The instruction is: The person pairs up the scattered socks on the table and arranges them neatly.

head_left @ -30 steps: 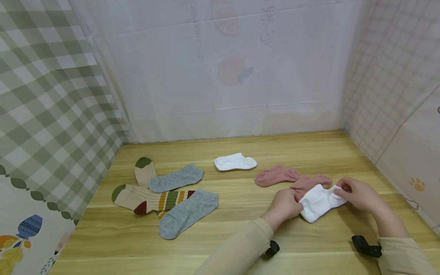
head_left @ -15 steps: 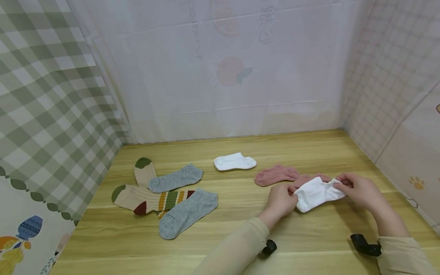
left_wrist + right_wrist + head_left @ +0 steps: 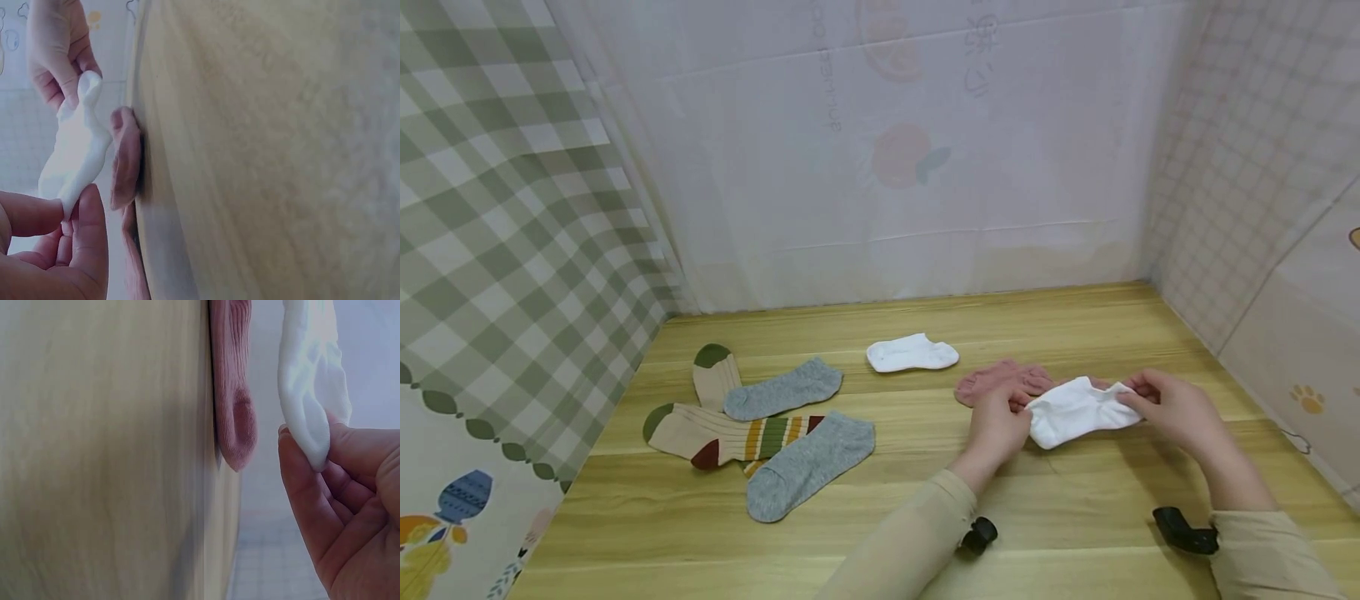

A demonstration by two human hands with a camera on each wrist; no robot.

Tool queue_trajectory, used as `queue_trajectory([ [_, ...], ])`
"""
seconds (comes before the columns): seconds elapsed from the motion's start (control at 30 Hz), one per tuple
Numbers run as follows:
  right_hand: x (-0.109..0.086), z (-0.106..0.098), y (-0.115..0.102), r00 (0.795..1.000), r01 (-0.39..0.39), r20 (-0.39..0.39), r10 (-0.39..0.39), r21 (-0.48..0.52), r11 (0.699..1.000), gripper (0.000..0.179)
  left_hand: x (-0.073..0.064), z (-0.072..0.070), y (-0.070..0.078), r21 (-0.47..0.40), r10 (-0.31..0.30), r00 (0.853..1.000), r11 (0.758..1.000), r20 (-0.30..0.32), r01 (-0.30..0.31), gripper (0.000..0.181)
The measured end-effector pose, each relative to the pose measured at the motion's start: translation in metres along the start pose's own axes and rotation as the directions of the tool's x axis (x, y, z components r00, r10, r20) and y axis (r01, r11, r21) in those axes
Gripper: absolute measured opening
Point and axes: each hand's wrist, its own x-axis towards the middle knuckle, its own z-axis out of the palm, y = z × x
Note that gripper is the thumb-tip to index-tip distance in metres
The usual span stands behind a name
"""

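Note:
A white ankle sock (image 3: 1078, 411) is stretched between both hands, lifted off the table. My left hand (image 3: 1000, 423) pinches its left end between thumb and fingers, as the left wrist view also shows on the sock (image 3: 75, 150). The other end is pinched by my right hand (image 3: 1176, 412); in the right wrist view the thumb and fingers meet on the sock's tip (image 3: 312, 425). Behind the lifted sock lie two pink socks, one (image 3: 1000, 382) partly covered by the left hand, the other mostly hidden by the white sock. A second white sock (image 3: 912, 353) lies flat farther back.
On the left side of the wooden table (image 3: 925, 517) lie two grey socks, one nearer (image 3: 811, 467) and one farther (image 3: 784, 389). They overlap beige socks (image 3: 700, 429) with green, red and yellow parts. Cloth-covered walls (image 3: 910, 233) enclose the table's back and sides.
Both hands have raised the white sock and shifted it back and to the left, so it now covers more of the nearer pink sock. The socks on the table have stayed put.

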Motion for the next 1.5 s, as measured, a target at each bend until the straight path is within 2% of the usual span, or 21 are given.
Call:
queue_trajectory([
  [0.17,0.003,0.003,-0.007,1.0,0.01,-0.02,-0.009,0.015,1.0,0.019,0.004,-0.005,-0.004,-0.042,-0.014,0.999,0.999,-0.039,0.012,0.016],
  [0.47,0.012,0.01,-0.019,0.999,0.025,-0.023,-0.024,0.058,0.998,0.019,0.011,-0.019,-0.011,-0.046,-0.015,0.995,0.999,-0.104,0.01,0.013],
  [0.67,0.018,0.013,-0.03,0.999,0.034,-0.019,-0.032,0.071,0.997,0.017,0.017,-0.026,-0.015,-0.109,-0.09,0.985,0.991,-0.148,0.075,0.012],
  [0.97,0.025,0.02,-0.042,0.999,0.047,-0.028,-0.044,0.096,0.994,0.018,0.023,-0.039,-0.019,-0.149,-0.159,0.968,0.98,-0.193,0.131,0.011],
  [1.37,0.035,0.03,-0.056,0.996,0.079,-0.049,-0.073,0.14,0.987,0.015,0.028,-0.057,-0.023,-0.176,-0.155,0.96,0.978,-0.231,0.116,0.01],
  [1.5,0.039,0.035,-0.06,0.996,0.082,-0.048,-0.076,0.144,0.986,0.015,0.029,-0.062,-0.025,-0.189,-0.159,0.954,0.976,-0.255,0.112,0.01],
])
